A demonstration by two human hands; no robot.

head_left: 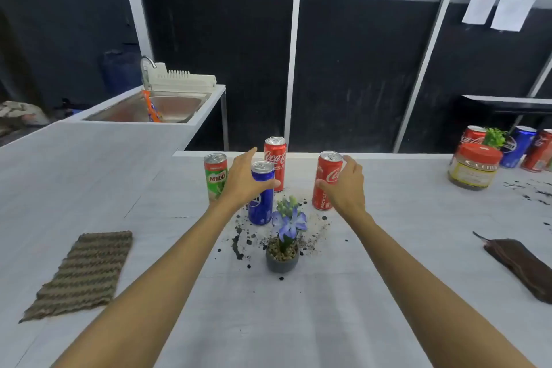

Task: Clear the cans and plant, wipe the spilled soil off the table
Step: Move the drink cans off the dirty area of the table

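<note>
Blue slim aluminium can [261,206]: behind grey-potted purple plant [282,248]; likely light, dentable; left hand [242,179] grip spread at mid-wall.
Red cola can [327,169]: behind-right of plant; right hand [345,185] grip wrapped round.

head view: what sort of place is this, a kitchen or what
Probably a staged kitchen-style workroom, not a home: a steel sink with a dish rack next to the white table, and dark partition panels with paper sheets on them.
</note>
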